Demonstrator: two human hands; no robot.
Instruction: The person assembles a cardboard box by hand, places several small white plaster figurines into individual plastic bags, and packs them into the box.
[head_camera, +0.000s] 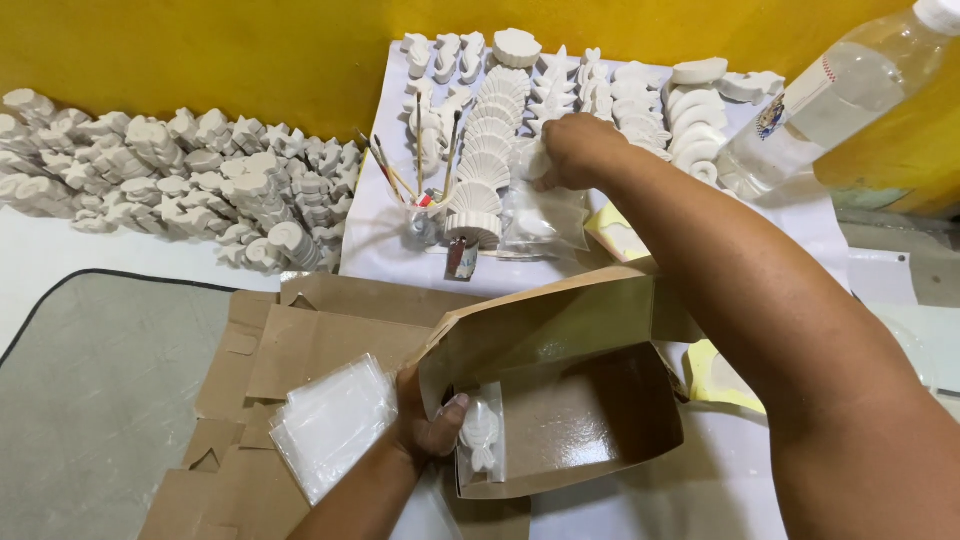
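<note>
Two hands pack white plaster figures into a brown box.

At lower centre the left hand (428, 415) pinches the cardboard box (560, 400); the right hand (575, 150), upper centre, closes on a plaster figure (537, 160): light, brittle, best gripped across its body.

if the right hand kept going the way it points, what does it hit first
The right hand points up-left toward the wall, so it would likely meet the row of white shell casts first. Depth is hard to judge.
</note>
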